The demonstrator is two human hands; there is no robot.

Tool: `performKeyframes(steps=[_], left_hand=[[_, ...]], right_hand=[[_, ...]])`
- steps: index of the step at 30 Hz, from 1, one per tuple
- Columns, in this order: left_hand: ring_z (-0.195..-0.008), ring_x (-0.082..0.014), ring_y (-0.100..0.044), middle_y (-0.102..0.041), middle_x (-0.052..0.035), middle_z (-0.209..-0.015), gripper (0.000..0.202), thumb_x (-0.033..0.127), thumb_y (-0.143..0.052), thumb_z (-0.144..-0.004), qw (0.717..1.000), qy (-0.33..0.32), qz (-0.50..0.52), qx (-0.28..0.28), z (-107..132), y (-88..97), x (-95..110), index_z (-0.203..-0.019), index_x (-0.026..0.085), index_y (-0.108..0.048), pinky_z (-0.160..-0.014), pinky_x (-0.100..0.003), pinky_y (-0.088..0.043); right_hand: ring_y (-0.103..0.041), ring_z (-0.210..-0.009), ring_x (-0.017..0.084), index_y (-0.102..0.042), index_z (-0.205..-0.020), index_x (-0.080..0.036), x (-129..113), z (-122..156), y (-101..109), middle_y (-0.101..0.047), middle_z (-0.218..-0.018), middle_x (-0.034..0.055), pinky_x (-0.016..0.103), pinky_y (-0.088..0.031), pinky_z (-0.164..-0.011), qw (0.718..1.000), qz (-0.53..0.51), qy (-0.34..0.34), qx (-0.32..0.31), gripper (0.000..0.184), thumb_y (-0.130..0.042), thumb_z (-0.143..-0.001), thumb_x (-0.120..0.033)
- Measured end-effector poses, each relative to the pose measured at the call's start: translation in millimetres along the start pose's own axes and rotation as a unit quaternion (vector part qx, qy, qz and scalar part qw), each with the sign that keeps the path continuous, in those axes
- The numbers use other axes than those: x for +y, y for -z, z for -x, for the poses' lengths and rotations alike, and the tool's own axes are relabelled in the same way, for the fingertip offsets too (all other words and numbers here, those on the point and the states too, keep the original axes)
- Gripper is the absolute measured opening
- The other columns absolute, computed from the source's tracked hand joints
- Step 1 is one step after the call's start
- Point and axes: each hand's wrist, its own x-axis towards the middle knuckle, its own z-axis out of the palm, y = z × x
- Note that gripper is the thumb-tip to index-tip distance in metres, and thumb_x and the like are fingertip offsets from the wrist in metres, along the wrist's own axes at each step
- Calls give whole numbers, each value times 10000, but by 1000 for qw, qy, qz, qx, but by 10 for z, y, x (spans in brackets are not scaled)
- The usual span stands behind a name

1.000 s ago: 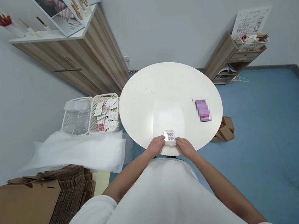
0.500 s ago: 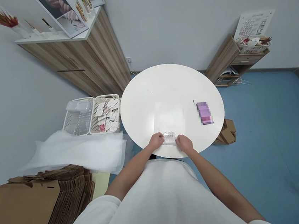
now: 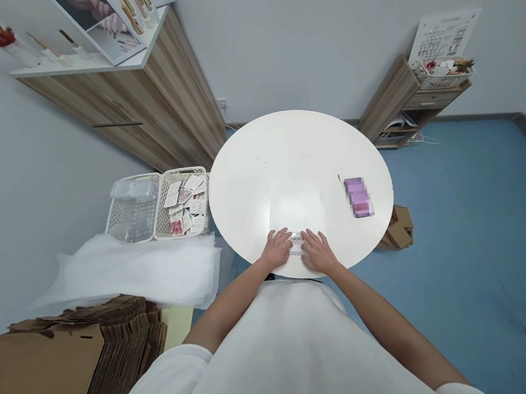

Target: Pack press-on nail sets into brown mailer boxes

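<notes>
Fingers of the left hand (image 3: 277, 249) and right hand (image 3: 320, 252) have spread since the earlier frame: loosely open, touching the small clear plastic box (image 3: 297, 245) near the white oval table (image 3: 242, 174)'s front edge.

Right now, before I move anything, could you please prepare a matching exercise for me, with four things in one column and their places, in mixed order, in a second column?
Column 1
1. Small clear case
2. Purple item
3. Printed cards
4. Flattened brown cardboard

Column 2
A. Inside a white basket
B. Between the left hand and the right hand
C. Stacked at the picture's lower left
D. On the right part of the white table

Right pairs: 1-B, 2-D, 3-A, 4-C
</notes>
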Motion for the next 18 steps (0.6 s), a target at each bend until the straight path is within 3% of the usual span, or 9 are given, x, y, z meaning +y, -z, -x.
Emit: performKeyframes(steps=[2,5,10,15,18], left_hand=[[-1219,-281,-277,-435,-71,-1243,183,176,-554,-666,1000,-15,7,-9,15,3,-13,-845,214,-554,-987,-476,-100],[-1183,-283,-324,-397,-104,-1269,262,262,-601,-640,998,-30,-10,-48,-11,6,-41,-882,198,-526,-975,-453,-171],[-1047,-247,-437,-431,-129,-1198,249,258,-551,-667,994,-43,-45,-89,-91,21,-57,-890,163,-492,-881,-364,-325],[-858,-201,-512,-553,-56,-934,276,305,-522,-667,989,-63,-11,-136,-18,97,-12,-909,187,-460,-759,-298,-388],[-755,-184,-529,-568,-26,-806,266,331,-487,-697,985,-67,-1,-158,47,138,30,-924,195,-459,-709,-282,-385]], right_hand=[[-198,-1269,290,-520,-904,-185,19,-26,-10,-290,-1364,119,527,-150,-984,1000,-9,5,-11,233,-580,-694,-266],[-256,-1245,287,-509,-935,-167,44,-106,-32,-323,-1338,146,487,-252,-961,1000,-19,0,-23,265,-587,-689,-228],[-333,-1195,274,-503,-906,-155,50,-165,0,-403,-1254,157,432,-331,-935,999,-19,14,-35,213,-541,-711,-233],[-501,-981,246,-462,-965,-167,-41,-2,71,-543,-1029,119,378,-412,-803,995,-55,4,-78,279,-482,-743,-335],[-534,-869,221,-437,-1013,-166,-117,122,81,-565,-924,85,371,-402,-777,994,-68,-3,-91,292,-418,-776,-334]])
